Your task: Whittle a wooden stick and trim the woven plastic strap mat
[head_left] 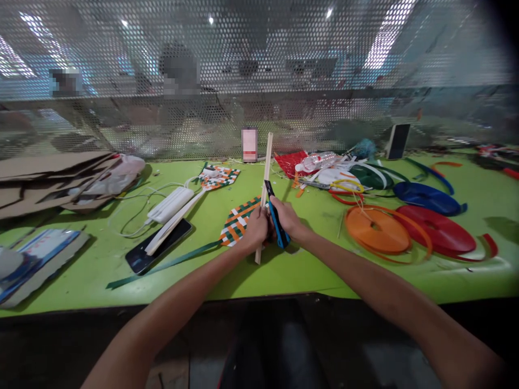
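Note:
Near the middle of the green table, my left hand (pixel 258 229) is closed around a pale flat wooden stick (pixel 268 156) held nearly upright. My right hand (pixel 287 219) grips a slim blue-and-black hand tool (pixel 275 219), its black tip against or very near the stick; the exact kind is unclear. Behind and left of my left hand is a woven strip piece (pixel 237 222) in orange, green and white. From it a long dark green strip (pixel 162 268) trails left. Another woven piece (pixel 219 178) on a pale stick lies farther back to the left.
To the left are a black phone (pixel 158 246), a white power strip (pixel 170 205) and cardboard (pixel 48 178). Orange (pixel 377 229), red (pixel 438 229) and blue (pixel 427 199) strip coils lie right, with a plastic bottle (pixel 318 161) behind. A perforated metal screen (pixel 259 70) borders the table's back.

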The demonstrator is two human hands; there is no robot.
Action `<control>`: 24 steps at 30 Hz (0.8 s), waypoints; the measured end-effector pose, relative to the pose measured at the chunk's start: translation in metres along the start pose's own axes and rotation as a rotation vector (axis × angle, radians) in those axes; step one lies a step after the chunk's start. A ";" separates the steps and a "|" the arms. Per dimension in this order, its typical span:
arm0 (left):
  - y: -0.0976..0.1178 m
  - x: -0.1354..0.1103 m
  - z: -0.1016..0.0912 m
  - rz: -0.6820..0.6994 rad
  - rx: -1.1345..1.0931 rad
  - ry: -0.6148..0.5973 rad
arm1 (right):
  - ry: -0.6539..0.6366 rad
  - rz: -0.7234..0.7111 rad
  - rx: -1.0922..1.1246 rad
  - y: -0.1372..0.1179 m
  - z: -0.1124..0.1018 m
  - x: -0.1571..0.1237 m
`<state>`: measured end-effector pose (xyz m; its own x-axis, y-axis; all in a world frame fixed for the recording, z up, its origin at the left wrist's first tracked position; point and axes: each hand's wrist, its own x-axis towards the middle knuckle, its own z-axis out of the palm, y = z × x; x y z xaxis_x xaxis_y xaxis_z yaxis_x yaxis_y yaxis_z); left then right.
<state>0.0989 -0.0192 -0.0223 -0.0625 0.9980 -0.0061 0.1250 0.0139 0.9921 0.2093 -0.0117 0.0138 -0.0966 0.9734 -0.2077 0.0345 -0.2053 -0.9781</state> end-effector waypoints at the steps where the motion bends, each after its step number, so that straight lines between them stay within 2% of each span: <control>1: 0.000 0.000 0.001 -0.016 -0.018 -0.012 | 0.010 -0.019 -0.008 -0.001 0.000 0.000; 4: 0.000 0.000 0.002 -0.036 -0.048 -0.028 | 0.033 -0.008 -0.026 -0.004 0.000 -0.002; 11: -0.001 0.000 -0.001 0.033 0.051 0.044 | 0.037 0.058 -0.037 -0.003 0.002 -0.006; 24: 0.005 -0.005 -0.002 0.067 0.152 0.068 | -0.087 0.152 0.000 0.000 -0.005 -0.002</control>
<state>0.0975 -0.0243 -0.0172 -0.1150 0.9907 0.0730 0.2793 -0.0383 0.9594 0.2142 -0.0127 0.0144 -0.1760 0.9186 -0.3539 0.0555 -0.3497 -0.9352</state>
